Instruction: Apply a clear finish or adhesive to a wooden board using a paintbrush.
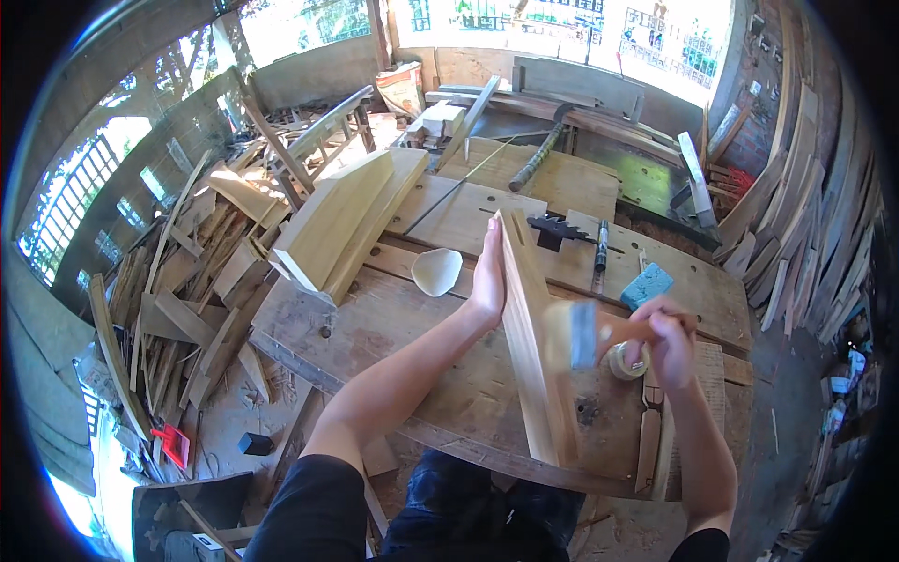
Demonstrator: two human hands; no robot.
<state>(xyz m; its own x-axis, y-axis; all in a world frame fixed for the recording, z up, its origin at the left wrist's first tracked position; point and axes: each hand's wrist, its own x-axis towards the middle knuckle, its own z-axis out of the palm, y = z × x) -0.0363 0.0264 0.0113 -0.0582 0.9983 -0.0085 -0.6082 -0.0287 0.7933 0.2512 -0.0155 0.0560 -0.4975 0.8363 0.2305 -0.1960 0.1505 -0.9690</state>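
Note:
My left hand (489, 273) lies flat against the left side of a pale wooden board (526, 347), fingers stretched along it near its far end. The board stands on its narrow side on the workbench, with a slot cut in its far end. My right hand (670, 339) is closed around the handle of a wide paintbrush (582, 335) with a metal ferrule. Its bristles are at the board's right side, smeared by motion; whether they touch, I cannot tell. A blue sponge block (647, 286) lies just beyond my right hand. Partly behind its fingers is a small round pale container (626, 362).
A white bowl (436, 272) sits left of the board, near stacked planed timbers (351, 225). Farther off are a dark toothed blade (559, 228) and a marker (600, 245). Scrap wood (197, 309) piles up at left; long planks (805, 206) lean at right.

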